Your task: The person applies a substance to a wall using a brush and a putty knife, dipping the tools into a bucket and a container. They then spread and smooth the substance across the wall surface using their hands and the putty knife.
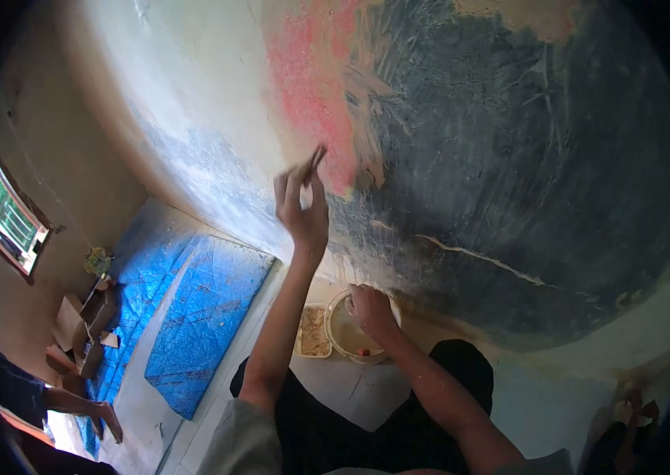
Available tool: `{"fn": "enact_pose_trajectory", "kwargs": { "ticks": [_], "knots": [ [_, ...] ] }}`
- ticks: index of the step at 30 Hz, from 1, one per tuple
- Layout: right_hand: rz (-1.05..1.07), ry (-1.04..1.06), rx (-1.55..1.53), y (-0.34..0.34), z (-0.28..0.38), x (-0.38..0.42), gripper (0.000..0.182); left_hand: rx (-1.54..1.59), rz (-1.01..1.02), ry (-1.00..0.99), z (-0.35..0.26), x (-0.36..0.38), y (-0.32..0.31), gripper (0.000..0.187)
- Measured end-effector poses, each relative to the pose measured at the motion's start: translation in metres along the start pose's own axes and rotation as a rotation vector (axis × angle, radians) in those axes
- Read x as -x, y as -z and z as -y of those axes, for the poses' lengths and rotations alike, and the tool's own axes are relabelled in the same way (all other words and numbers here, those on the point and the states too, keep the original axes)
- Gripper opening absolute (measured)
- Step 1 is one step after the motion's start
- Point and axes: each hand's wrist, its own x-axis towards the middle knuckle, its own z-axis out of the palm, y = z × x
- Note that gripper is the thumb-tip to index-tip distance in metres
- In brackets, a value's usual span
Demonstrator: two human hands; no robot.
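Raised in front of the wall, my left hand [302, 207] pinches a short, thin, dark stick-like tool [316, 161]. Its tip is by the lower part of a red patch [315, 99] on the wall; whether it touches cannot be told. My right hand [372, 309] is closed at the rim of a round pale bucket [335, 344]. What its fingers hold, if anything, is hidden. The bucket contains cloudy liquid, with a small red item [363, 352] near its lower edge. Close beside it sits a rectangular tub [301, 348] with a tan, crumbly-looking material.
The wall carries a large dark grey area [477, 158] with a pale crack [485, 255]. Blue sheeting [200, 317] lies on the floor at left, near cardboard boxes [74, 328]. Another person's leg [81, 404] shows at lower left. A window [2, 198] is far left.
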Motion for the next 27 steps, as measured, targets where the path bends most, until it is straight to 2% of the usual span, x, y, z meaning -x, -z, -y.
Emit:
{"fn": "enact_pose_trajectory", "kwargs": {
  "ticks": [1,4,5,7,8,11,13,15,16,18,20,21,23,26,27],
  "knots": [
    [0.021,-0.012,-0.003,0.001,-0.001,-0.001,0.018,-0.029,-0.049,-0.119,-0.007,-0.02,-0.011,0.011],
    [-0.007,-0.015,0.0,-0.003,-0.008,-0.002,0.017,-0.081,-0.014,-0.155,-0.018,-0.043,-0.034,0.028],
    [-0.011,-0.012,-0.011,-0.003,-0.009,-0.004,0.017,-0.086,-0.007,-0.165,-0.02,-0.039,-0.035,0.028],
    [0.069,-0.078,-0.055,-0.001,-0.014,-0.006,0.016,-0.077,0.14,-0.162,-0.023,-0.025,-0.03,0.048],
    [0.068,-0.075,-0.063,-0.003,-0.017,-0.006,0.016,-0.08,0.145,-0.168,-0.025,-0.021,-0.028,0.048],
    [-0.043,-0.003,-0.015,-0.009,-0.025,-0.006,0.015,-0.114,0.361,-0.182,-0.026,-0.016,-0.025,0.073],
    [0.055,-0.071,-0.106,-0.005,-0.028,-0.009,0.017,-0.106,0.358,-0.164,-0.028,-0.015,-0.024,0.071],
    [0.088,-0.051,-0.154,0.0,-0.033,-0.008,0.017,-0.103,0.355,-0.144,-0.032,-0.015,-0.025,0.068],
    [0.121,-0.033,-0.194,0.001,-0.033,-0.007,0.017,-0.121,0.299,-0.102,-0.034,-0.015,-0.027,0.062],
    [0.082,-0.056,-0.179,-0.01,-0.034,-0.009,0.018,-0.141,0.244,-0.066,-0.034,-0.019,-0.029,0.055],
    [0.067,-0.036,-0.112,-0.014,-0.036,-0.01,0.019,-0.151,0.128,-0.063,-0.031,-0.026,-0.032,0.038],
    [0.064,-0.036,-0.109,-0.012,-0.034,-0.009,0.019,-0.148,0.126,-0.063,-0.03,-0.029,-0.034,0.038],
    [0.054,-0.016,-0.109,-0.009,-0.03,-0.008,0.021,-0.114,-0.006,-0.179,-0.025,-0.034,-0.037,0.024],
    [0.003,0.042,-0.15,-0.014,-0.034,-0.006,0.023,0.032,-0.004,-0.073,-0.016,-0.049,-0.033,0.016],
    [0.0,0.04,-0.15,-0.012,-0.032,-0.006,0.023,-0.008,-0.016,-0.132,-0.019,-0.054,-0.032,0.011]
  ]
}}
